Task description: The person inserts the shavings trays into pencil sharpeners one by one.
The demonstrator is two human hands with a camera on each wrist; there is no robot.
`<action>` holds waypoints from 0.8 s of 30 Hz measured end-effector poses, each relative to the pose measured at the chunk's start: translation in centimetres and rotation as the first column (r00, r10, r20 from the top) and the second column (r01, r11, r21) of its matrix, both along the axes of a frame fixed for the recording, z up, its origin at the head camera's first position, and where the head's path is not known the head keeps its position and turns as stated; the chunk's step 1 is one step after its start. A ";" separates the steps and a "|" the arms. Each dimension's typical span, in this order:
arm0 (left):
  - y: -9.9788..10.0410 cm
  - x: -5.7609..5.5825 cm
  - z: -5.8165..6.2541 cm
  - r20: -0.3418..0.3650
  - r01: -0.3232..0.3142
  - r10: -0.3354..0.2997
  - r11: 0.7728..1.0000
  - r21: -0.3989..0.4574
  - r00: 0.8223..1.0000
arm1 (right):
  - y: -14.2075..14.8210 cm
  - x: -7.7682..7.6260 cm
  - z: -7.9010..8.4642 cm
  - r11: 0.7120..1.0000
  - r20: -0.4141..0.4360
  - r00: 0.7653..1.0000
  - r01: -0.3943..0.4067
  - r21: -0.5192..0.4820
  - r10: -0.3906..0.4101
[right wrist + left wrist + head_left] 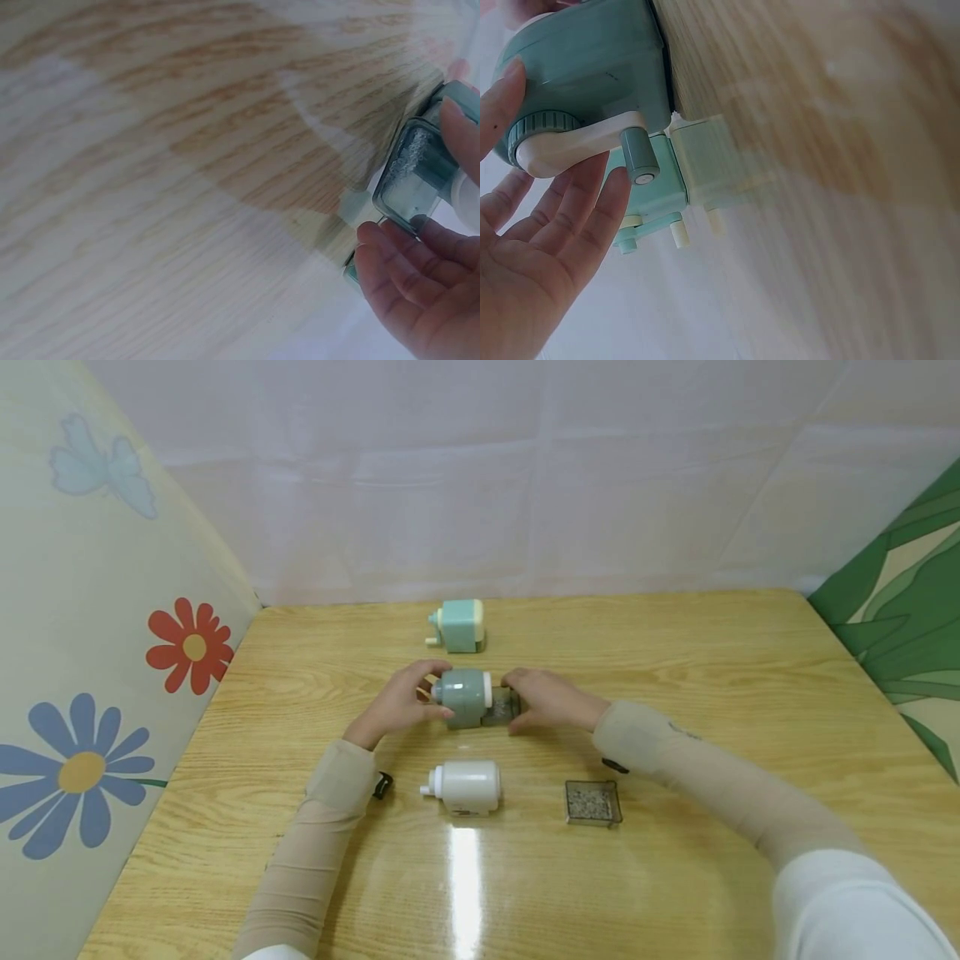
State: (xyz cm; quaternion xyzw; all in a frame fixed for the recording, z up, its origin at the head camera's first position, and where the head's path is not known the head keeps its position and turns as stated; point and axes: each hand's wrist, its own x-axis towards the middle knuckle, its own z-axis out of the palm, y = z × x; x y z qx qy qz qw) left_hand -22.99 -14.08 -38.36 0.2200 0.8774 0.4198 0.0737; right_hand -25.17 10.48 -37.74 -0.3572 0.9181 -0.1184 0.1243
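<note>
A dark green crank pencil sharpener stands mid-table, gripped at its crank end by my left hand. In the left wrist view, the thumb lies on the sharpener's body and the fingers are bent around behind the pale crank. At the opposite end, a see-through shavings drawer sticks partway out of the sharpener. My right hand pinches the drawer between thumb and fingers. Shavings show inside the drawer in the right wrist view.
Behind stands a light teal and cream sharpener. Nearer the front is a white sharpener, its crank to the left. Right of it lies a separate clear drawer full of shavings. A pale wall rises at the wooden table's back edge.
</note>
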 end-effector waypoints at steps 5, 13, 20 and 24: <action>0.0 0.0 0.0 0.008 -0.003 0.003 1.000 0.000 1.000 | -0.1 -0.1 0.0 1.000 -0.002 1.000 -0.002 -0.004 0.002; 0.0 0.1 0.1 0.007 -0.004 0.004 1.000 -0.004 1.000 | -0.3 -0.2 -0.1 1.000 -0.013 1.000 -0.001 0.002 0.001; 0.0 0.1 0.0 0.001 -0.002 0.002 1.000 -0.001 1.000 | -0.7 -0.3 -0.1 1.000 -0.014 1.000 -0.008 0.000 0.008; 0.0 0.1 0.0 -0.005 0.001 -0.001 1.000 0.003 1.000 | -0.9 -0.4 -0.3 1.000 -0.007 1.000 -0.008 -0.007 0.008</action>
